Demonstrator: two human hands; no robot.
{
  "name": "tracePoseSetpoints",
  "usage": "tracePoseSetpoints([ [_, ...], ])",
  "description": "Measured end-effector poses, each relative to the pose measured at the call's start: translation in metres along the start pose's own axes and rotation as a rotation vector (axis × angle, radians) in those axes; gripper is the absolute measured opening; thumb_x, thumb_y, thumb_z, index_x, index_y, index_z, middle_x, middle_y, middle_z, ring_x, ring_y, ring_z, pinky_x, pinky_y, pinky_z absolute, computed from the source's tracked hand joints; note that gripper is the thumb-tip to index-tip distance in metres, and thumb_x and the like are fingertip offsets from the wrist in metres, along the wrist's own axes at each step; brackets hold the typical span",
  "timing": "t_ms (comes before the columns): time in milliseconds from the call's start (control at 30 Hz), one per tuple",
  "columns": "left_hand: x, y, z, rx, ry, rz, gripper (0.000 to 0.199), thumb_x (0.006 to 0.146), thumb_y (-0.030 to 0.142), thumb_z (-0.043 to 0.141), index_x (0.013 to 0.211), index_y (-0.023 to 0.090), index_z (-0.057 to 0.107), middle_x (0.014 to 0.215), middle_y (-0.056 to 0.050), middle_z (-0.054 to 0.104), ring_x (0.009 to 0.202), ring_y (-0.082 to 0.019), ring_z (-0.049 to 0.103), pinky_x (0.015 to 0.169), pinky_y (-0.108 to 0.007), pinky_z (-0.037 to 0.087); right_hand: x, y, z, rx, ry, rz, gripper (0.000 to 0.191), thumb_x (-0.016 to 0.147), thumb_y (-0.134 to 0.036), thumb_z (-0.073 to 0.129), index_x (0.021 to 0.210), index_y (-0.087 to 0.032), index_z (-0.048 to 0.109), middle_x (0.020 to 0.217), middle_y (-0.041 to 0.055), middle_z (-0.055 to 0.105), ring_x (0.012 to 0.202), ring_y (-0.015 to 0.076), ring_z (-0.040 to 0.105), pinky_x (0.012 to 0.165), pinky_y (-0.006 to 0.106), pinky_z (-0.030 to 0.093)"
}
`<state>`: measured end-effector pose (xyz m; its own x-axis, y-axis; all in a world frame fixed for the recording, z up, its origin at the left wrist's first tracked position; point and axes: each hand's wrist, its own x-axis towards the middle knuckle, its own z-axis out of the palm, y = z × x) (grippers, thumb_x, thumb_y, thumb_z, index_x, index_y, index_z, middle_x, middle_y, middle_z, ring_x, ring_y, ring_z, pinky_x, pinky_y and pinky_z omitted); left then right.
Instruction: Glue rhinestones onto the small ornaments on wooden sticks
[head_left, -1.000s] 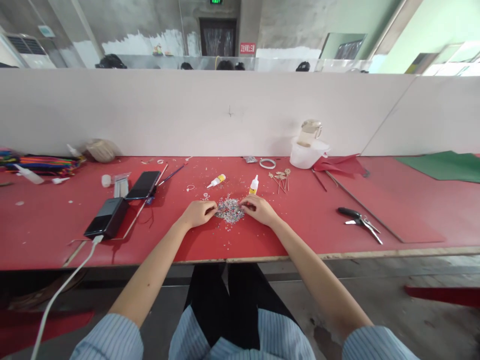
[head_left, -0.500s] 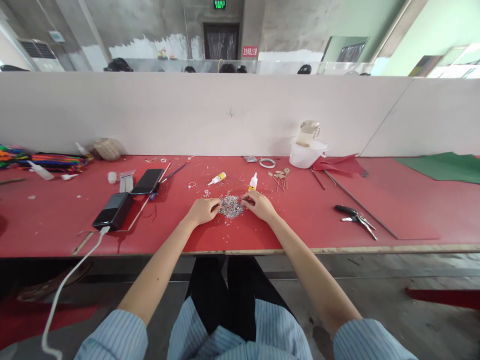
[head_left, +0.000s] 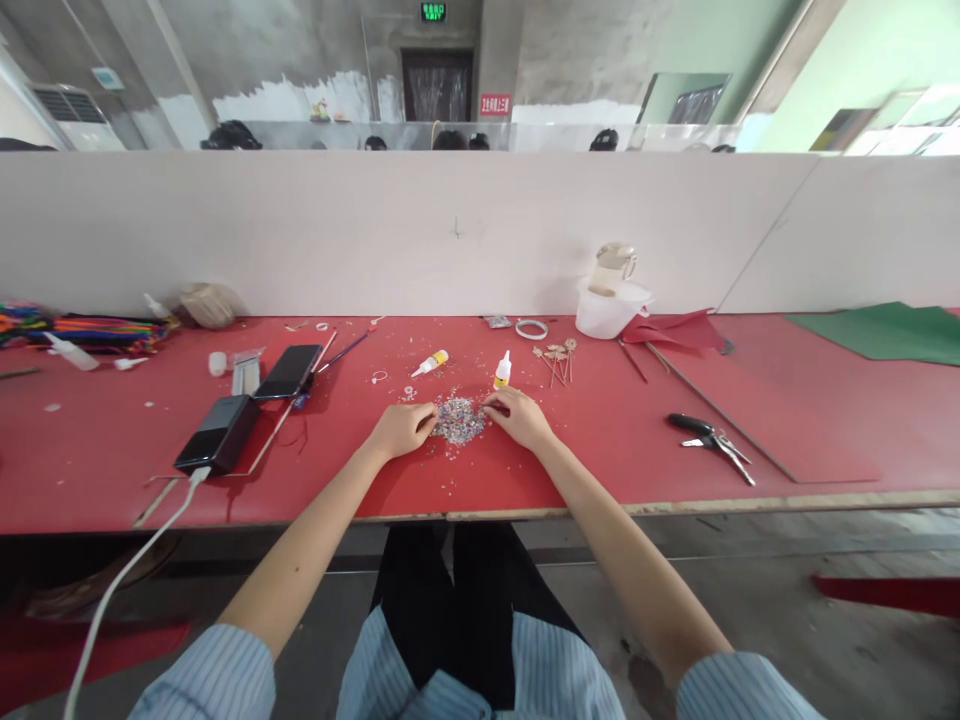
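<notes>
A small heap of tiny glittering pieces [head_left: 459, 421] lies on the red tabletop [head_left: 420, 490]. My left hand [head_left: 405, 428] rests at the heap's left edge, fingers curled together; anything between the fingertips is too small to make out. At the right edge is my right hand [head_left: 517, 415], thumb and fingers drawn together, their contents also too small to tell. Just behind my right hand stands a small white bottle with a yellow label [head_left: 503, 369]. A similar bottle [head_left: 430, 363] lies on its side behind the heap.
On the left are a phone [head_left: 289, 371] and a black device [head_left: 217, 436] with a white cable. Behind right stand thin sticks [head_left: 556, 360] and a white tub [head_left: 611, 310]. Pliers [head_left: 712, 445] lie right. A pale partition [head_left: 337, 235] closes off the back.
The view has shifted slightly. My left hand sits marginally farther from the heap's middle, and both hands remain closed at its sides.
</notes>
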<state>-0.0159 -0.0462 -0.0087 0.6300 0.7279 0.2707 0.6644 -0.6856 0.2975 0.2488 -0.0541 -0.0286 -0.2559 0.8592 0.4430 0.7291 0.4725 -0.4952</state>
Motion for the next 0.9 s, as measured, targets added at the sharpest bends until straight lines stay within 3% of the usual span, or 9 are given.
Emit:
tracePoseSetpoints([
  [367,0.029,-0.014,-0.006,-0.151,-0.173,0.059,0.024,0.091,0.034,0.043,0.086,0.02,0.062,0.063,0.001,0.062,0.055,-0.013,0.055,0.06,-0.022,0.034,0.003,0.004,-0.004,0.06,0.032,-0.031,0.012,0.088,-0.027,0.055,0.091,-0.022,0.065,0.088,0.0042,0.065,0.079,0.016,0.061,0.072,0.028,0.048],
  [567,0.048,-0.019,-0.012,-0.257,-0.302,0.043,0.022,0.086,0.037,0.053,0.084,0.02,0.067,0.067,0.001,0.065,0.06,-0.013,0.056,0.062,-0.022,0.036,0.001,-0.001,-0.007,0.056,0.034,-0.048,0.012,0.09,-0.027,0.053,0.093,-0.022,0.063,0.09,0.005,0.065,0.084,0.0174,0.061,0.077,0.03,0.048],
  [900,0.05,-0.02,-0.016,-0.511,-0.42,-0.142,0.026,0.087,0.042,0.048,0.086,0.019,0.061,0.055,0.005,0.05,0.038,-0.008,0.044,0.046,-0.022,0.036,0.009,-0.002,-0.003,-0.01,-0.043,-0.107,0.014,0.09,-0.027,0.05,0.093,-0.022,0.063,0.089,0.0049,0.066,0.082,0.0165,0.061,0.074,0.028,0.048],
])
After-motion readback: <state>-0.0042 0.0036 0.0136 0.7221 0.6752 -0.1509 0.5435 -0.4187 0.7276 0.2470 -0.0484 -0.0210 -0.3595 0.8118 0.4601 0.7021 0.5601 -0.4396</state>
